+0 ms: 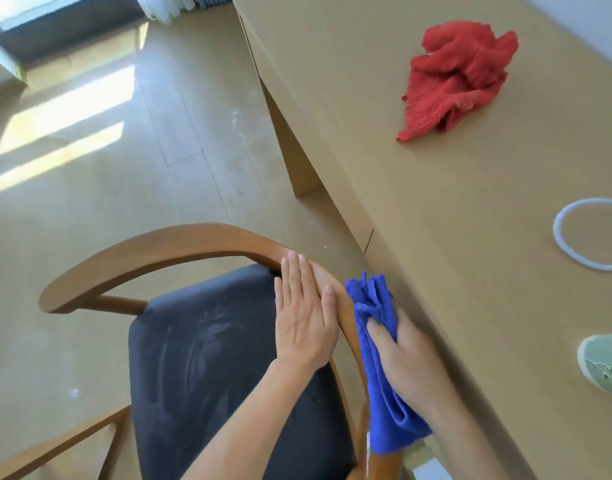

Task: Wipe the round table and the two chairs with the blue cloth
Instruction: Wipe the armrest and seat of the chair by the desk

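A wooden chair [152, 252] with a curved back rail and a dark padded seat [207, 358] stands below me, beside a long desk. My left hand [304, 317] lies flat with straight fingers on the rail's right part. My right hand [405, 358] grips the bunched blue cloth [377, 368] and presses it against the outer side of the same rail, just right of my left hand. The cloth hangs down along the rail toward the chair's lower frame. No round table or second chair is in view.
A light wooden desk [436, 202] runs along the right, close to the chair. On it lie a crumpled red cloth [460, 77], a white ring [588, 233] and a green object [606, 365] at the right edge. Pale floor [107, 168] with sun patches spreads left.
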Motion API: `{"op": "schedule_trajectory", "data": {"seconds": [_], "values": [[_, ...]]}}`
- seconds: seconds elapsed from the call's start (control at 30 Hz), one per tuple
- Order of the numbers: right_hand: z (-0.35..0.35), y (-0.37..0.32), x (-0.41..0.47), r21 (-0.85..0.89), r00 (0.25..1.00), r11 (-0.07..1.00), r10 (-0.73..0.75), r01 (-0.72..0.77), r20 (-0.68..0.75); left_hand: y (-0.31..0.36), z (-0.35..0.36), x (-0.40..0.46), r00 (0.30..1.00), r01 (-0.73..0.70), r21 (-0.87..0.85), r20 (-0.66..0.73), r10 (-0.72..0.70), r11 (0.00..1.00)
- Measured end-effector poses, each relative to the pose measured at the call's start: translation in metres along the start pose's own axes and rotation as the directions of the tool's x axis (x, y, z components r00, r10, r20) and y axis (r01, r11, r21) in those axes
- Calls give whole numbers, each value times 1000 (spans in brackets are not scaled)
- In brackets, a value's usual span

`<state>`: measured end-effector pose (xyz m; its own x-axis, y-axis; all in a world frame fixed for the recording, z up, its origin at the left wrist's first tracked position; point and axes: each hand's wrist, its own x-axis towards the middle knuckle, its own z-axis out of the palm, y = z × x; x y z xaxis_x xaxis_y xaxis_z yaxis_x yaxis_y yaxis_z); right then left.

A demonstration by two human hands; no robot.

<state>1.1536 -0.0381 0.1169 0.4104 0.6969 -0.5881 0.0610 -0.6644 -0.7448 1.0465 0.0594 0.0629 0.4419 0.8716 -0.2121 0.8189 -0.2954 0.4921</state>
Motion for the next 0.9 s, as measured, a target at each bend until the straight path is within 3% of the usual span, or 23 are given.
{"op": "schedule_trajectory", "data": {"seconds": [0.17, 0.37, 0.67, 0.9], "values": [[13, -49, 74, -285, 991, 958, 14, 26, 136, -4, 2, 2, 1000, 5, -151, -7, -6, 989], [28, -75, 124, -384, 968, 923, 71, 28, 241, -30, -3, 27, 999, -3, -14, -51, 2, 1000], [41, -78, 149, -449, 954, 887, 36, 107, 298, -151, -60, 88, 912, 380, 252, -261, -316, 890], [108, -131, 194, -531, 913, 807, -26, 259, 406, -170, -53, 93, 919, 339, 246, -292, -264, 908]]}}
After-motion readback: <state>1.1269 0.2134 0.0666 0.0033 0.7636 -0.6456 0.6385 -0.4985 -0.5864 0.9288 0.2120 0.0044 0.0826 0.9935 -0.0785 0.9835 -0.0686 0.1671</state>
